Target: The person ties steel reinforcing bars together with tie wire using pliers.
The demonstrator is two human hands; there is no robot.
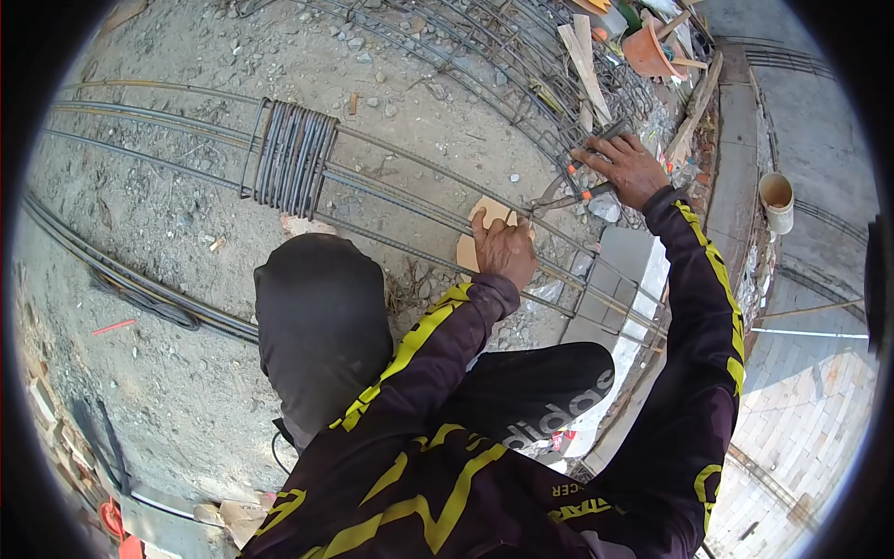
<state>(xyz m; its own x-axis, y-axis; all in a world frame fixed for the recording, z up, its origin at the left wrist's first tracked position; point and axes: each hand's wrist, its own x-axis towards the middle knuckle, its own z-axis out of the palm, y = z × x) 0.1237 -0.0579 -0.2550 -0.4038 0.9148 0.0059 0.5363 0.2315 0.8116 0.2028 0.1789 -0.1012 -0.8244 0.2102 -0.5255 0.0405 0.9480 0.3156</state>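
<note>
**Tying rebar with pincers: steady the bars, keep the tool square**

The person crouched over a long rebar cage (391,200) lying on rough concrete ground (186,373). The right hand (626,168) was closed around the orange-marked handles of a pair of pincers (570,191), whose head met the bars just beside the left hand. The left hand (503,250) was curled with its fingers bent down onto a longitudinal bar, pressing over a pale scrap of board (484,219) tucked under the steel; whether it also pinched tie wire could not be told. A bunch of stirrups (296,156) sat bundled further along the cage, well apart from both hands.

To do this step well, the left hand probably needed to hold the crossing firmly so the bars did not shift, while the pincers stayed square to the joint and turned evenly. Over-twisting could snap thin wire. An orange bucket (647,51) and timber offcuts (582,56) lay beyond.
</note>
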